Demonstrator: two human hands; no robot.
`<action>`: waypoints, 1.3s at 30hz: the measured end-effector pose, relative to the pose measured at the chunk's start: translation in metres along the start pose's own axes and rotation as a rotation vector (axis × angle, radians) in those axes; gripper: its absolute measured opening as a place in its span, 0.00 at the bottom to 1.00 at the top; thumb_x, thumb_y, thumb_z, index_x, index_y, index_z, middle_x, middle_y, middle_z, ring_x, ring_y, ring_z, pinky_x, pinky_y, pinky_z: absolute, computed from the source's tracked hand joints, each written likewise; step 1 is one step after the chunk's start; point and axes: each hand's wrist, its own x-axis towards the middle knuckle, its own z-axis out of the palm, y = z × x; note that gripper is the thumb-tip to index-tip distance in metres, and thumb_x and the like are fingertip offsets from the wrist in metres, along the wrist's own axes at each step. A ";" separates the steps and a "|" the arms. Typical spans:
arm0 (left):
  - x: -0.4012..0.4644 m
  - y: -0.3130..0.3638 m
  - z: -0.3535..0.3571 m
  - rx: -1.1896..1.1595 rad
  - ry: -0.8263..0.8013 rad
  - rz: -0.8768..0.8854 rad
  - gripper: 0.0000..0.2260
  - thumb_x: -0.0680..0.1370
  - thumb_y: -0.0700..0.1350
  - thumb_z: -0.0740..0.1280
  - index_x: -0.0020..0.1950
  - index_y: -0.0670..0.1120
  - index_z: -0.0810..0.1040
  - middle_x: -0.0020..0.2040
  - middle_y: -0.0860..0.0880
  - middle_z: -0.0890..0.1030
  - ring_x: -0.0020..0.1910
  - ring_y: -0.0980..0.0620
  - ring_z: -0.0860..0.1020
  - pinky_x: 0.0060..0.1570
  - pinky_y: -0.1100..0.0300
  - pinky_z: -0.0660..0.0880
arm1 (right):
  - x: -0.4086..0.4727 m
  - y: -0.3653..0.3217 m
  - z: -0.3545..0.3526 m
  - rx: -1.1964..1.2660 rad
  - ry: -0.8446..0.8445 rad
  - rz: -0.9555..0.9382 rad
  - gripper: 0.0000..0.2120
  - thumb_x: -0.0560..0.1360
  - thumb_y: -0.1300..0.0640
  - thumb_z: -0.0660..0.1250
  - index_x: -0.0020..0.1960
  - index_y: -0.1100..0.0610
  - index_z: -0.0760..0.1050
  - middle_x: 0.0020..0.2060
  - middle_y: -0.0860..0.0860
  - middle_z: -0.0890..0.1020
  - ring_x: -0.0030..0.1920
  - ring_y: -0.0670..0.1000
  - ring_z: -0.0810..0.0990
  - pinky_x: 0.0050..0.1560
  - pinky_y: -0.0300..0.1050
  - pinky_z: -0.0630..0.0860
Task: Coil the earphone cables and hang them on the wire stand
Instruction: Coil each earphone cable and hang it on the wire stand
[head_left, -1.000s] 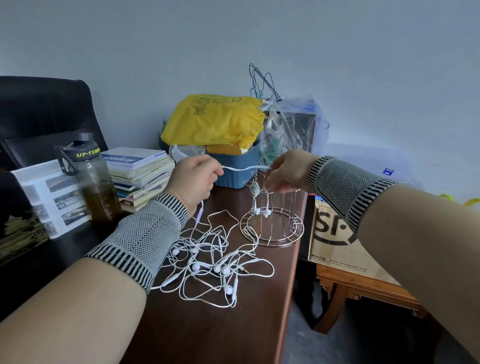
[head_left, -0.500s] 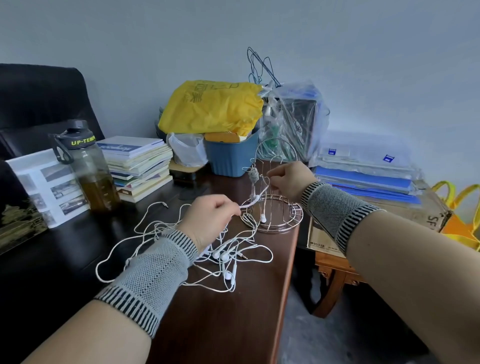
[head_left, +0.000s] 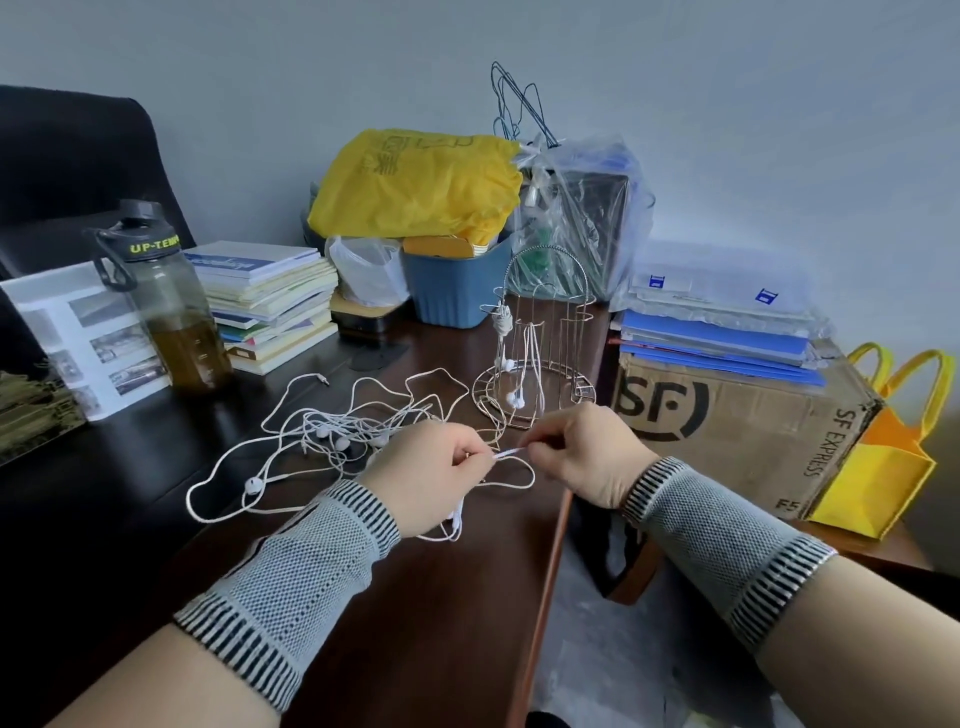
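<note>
Left hand and right hand each pinch a short, left-right stretch of thin white earphone cable. The domed metal wire stand stands just beyond, nearer the right hand.

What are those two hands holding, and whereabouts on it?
Both hands pinch one white earphone cable. The left hand and right hand grip a short stretch of it between them, near the table's front edge; the rest trails into the loose tangle.

Pale grey wall — dark wooden desk, black chair
</note>
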 end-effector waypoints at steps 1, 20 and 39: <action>-0.002 -0.004 -0.002 0.019 -0.015 -0.008 0.10 0.79 0.51 0.64 0.41 0.50 0.81 0.29 0.53 0.79 0.31 0.55 0.76 0.38 0.60 0.74 | -0.002 0.003 -0.001 -0.011 0.013 0.017 0.07 0.73 0.58 0.67 0.45 0.55 0.84 0.26 0.40 0.75 0.33 0.43 0.77 0.40 0.33 0.73; -0.029 -0.021 -0.039 0.175 0.027 -0.082 0.14 0.79 0.52 0.65 0.36 0.47 0.80 0.25 0.50 0.72 0.24 0.57 0.66 0.31 0.61 0.67 | -0.025 0.006 0.015 -0.214 0.124 0.042 0.12 0.74 0.58 0.61 0.46 0.58 0.84 0.42 0.54 0.85 0.43 0.54 0.82 0.48 0.46 0.78; -0.021 -0.036 -0.070 0.006 0.299 -0.176 0.07 0.78 0.50 0.68 0.43 0.51 0.83 0.37 0.58 0.80 0.39 0.62 0.77 0.37 0.67 0.69 | -0.017 -0.016 0.003 0.064 0.265 0.222 0.16 0.77 0.58 0.59 0.38 0.65 0.79 0.26 0.53 0.75 0.30 0.53 0.74 0.34 0.41 0.67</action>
